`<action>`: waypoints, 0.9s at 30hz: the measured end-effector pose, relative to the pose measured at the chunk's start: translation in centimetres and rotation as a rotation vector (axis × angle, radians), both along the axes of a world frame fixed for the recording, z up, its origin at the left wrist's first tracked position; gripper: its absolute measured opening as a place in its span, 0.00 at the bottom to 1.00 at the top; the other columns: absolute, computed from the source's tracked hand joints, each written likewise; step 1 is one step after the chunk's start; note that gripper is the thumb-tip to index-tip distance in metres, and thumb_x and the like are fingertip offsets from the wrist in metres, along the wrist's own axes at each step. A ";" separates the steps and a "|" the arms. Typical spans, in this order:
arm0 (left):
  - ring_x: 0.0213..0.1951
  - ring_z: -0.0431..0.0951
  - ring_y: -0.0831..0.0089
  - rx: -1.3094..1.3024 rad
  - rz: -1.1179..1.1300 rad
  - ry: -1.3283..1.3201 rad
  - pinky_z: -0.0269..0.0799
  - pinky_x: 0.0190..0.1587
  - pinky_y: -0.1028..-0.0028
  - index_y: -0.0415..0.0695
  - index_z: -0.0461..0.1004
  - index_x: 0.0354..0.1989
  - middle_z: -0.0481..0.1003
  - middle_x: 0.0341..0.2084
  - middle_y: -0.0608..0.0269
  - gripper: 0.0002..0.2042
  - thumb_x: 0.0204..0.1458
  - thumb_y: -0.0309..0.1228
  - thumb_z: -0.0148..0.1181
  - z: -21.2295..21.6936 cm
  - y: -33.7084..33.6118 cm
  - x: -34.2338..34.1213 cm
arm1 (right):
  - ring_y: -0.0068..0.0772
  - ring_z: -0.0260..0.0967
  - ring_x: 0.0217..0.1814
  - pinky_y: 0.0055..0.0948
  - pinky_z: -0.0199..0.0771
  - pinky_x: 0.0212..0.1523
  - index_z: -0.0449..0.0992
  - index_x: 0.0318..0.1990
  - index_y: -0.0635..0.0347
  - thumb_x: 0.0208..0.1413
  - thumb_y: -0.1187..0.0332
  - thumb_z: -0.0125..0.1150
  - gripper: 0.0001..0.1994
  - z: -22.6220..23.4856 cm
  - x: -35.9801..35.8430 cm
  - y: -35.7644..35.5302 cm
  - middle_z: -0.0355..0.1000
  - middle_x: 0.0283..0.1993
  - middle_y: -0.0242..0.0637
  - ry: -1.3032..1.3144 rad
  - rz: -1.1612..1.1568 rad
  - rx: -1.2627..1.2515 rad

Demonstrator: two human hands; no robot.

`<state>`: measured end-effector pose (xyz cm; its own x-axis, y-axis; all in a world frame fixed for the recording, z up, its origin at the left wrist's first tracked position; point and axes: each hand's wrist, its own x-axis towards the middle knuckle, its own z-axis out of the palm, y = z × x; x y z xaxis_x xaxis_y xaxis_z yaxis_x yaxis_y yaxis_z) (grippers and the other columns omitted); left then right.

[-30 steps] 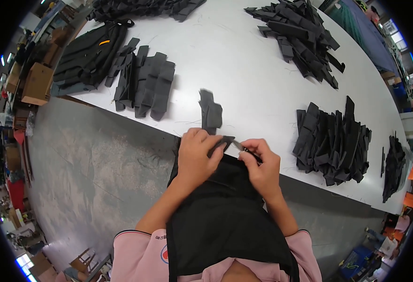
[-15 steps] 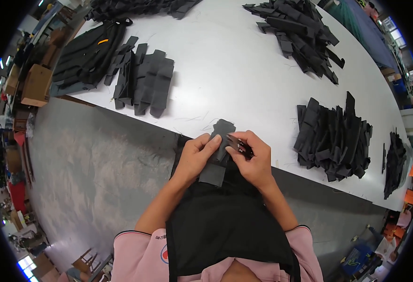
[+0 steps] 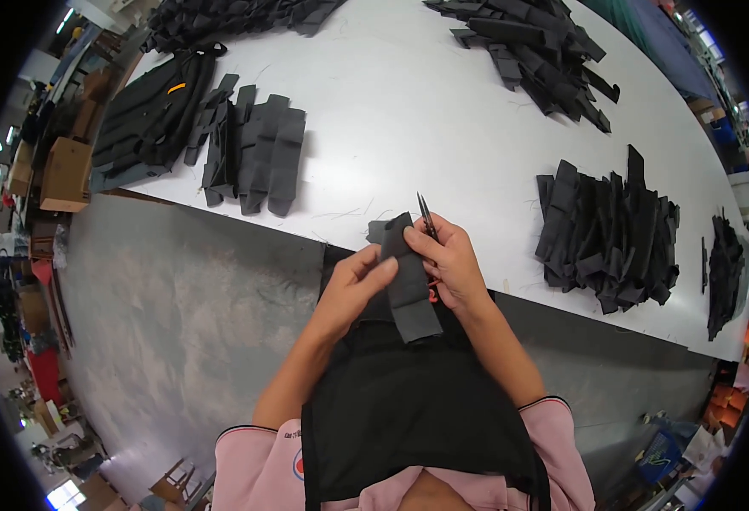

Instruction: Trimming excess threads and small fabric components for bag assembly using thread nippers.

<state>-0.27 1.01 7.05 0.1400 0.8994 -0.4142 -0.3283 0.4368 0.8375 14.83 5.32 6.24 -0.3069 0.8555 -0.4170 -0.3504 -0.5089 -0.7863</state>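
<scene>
In front of me at the table's near edge is a dark grey fabric piece, stitched into a long folded strip. My right hand pinches its upper right edge between thumb and fingers. The same hand grips small scissors, their dark pointed blades sticking up past the fingers and a bit of red showing below the palm. My left hand is closed at the strip's left edge, thumb against the fabric. Part of another grey piece shows behind the strip, by the left fingertips.
On the white table lie a black backpack, several flat strips beside it, a heap of strips at right, and further piles at the far side. A cardboard box stands off to the left.
The scissors have swung upward in my right hand, blades now pointing away from me. That hand has taken hold of the strip, which has shifted right and tilted.
</scene>
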 end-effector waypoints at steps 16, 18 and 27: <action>0.25 0.58 0.90 0.166 0.227 0.315 0.54 0.26 0.85 0.38 0.73 0.30 0.65 0.21 0.79 0.09 0.58 0.32 0.53 -1.2 0.6 -0.1 | 0.32 0.71 0.24 0.26 0.70 0.27 0.73 0.39 0.60 0.44 0.74 0.65 0.13 1.7 2.2 -5.6 0.71 0.26 0.36 -0.966 -0.025 0.913; 0.25 0.58 0.90 0.167 0.239 0.320 0.54 0.26 0.85 0.37 0.73 0.31 0.65 0.21 0.79 0.10 0.58 0.31 0.53 -1.0 0.5 -0.2 | 0.33 0.71 0.24 0.26 0.70 0.26 0.73 0.40 0.60 0.44 0.73 0.65 0.13 1.5 2.0 -5.4 0.71 0.26 0.36 -0.962 -0.013 0.942; 0.24 0.58 0.90 0.157 0.250 0.345 0.54 0.26 0.86 0.35 0.74 0.32 0.65 0.20 0.80 0.10 0.57 0.31 0.54 -1.2 0.3 -0.4 | 0.34 0.70 0.23 0.27 0.69 0.25 0.74 0.37 0.60 0.45 0.74 0.64 0.10 1.2 1.5 -5.3 0.71 0.25 0.36 -1.091 -0.052 1.140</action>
